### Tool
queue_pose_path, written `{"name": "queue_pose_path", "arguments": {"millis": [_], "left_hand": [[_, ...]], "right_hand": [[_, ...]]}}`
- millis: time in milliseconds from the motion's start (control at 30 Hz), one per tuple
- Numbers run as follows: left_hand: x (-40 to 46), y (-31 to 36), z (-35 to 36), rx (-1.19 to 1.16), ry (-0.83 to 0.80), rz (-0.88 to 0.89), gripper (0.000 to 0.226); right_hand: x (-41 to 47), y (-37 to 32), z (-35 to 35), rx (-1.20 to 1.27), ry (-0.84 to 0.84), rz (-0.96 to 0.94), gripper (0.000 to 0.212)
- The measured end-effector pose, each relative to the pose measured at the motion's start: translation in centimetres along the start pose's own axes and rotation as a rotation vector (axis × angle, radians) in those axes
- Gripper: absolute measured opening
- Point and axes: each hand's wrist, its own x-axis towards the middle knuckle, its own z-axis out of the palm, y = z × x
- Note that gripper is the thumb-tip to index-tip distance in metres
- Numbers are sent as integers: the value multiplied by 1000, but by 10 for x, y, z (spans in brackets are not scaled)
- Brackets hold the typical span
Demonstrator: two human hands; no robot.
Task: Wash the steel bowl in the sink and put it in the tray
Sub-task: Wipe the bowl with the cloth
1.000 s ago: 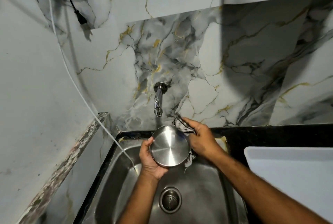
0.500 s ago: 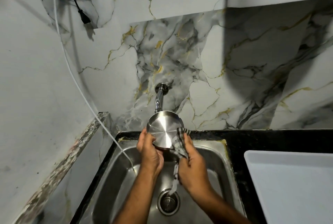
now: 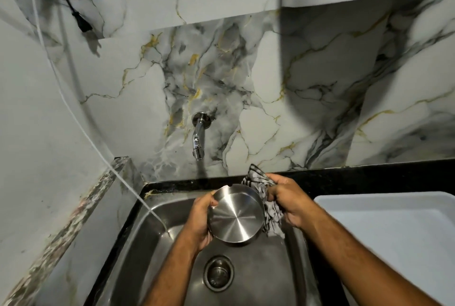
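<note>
The steel bowl (image 3: 235,215) is held over the sink (image 3: 147,239), below and in front of the tap (image 3: 199,139), its flat base turned up toward the camera, probably so the outside can be wiped. The left hand (image 3: 200,223) is closed on its left rim, fingers hidden behind it. Touching the bowl's right side, the right hand (image 3: 286,201) is clenched on a checked cloth (image 3: 267,204) pressed against the wall of the bowl. The white tray (image 3: 384,231) waits on the worktop (image 3: 369,179) just right of the sink.

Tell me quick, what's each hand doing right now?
Left hand: closed on the steel bowl.
Right hand: closed on the checked cloth.
</note>
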Motion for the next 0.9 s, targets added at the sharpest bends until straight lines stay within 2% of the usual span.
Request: {"name": "queue_pose_path", "arguments": {"millis": [100, 200, 333, 467, 533, 600, 700, 767, 833, 900], "left_hand": [[5, -7, 42, 2, 14, 55, 36], [20, -26, 95, 123, 41, 134, 29], [39, -64, 179, 227, 25, 166, 27], [50, -117, 260, 355, -21, 104, 29], [54, -143, 288, 472, -85, 56, 29], [58, -167, 309, 553, -161, 17, 29], [60, -193, 328, 587, -179, -33, 30], [62, -206, 335, 702, -153, 32, 31], [63, -215, 337, 840, -104, 117, 30], [65, -220, 338, 931, -56, 116, 25]], "right_hand": [[-9, 6, -43, 202, 128, -19, 65], [-27, 6, -106, 391, 200, 29, 62], [-58, 9, -206, 471, 265, 107, 34], [-83, 15, -295, 121, 661, -12, 26], [-88, 19, -330, -204, 813, -53, 22], [-91, 23, -361, -552, 893, -93, 18], [-84, 32, -398, -910, 883, -72, 32], [-75, 41, -418, -1093, 815, -42, 42], [-64, 55, -429, -1195, 729, -17, 48], [-56, 69, -436, -1258, 721, 62, 51]]}}
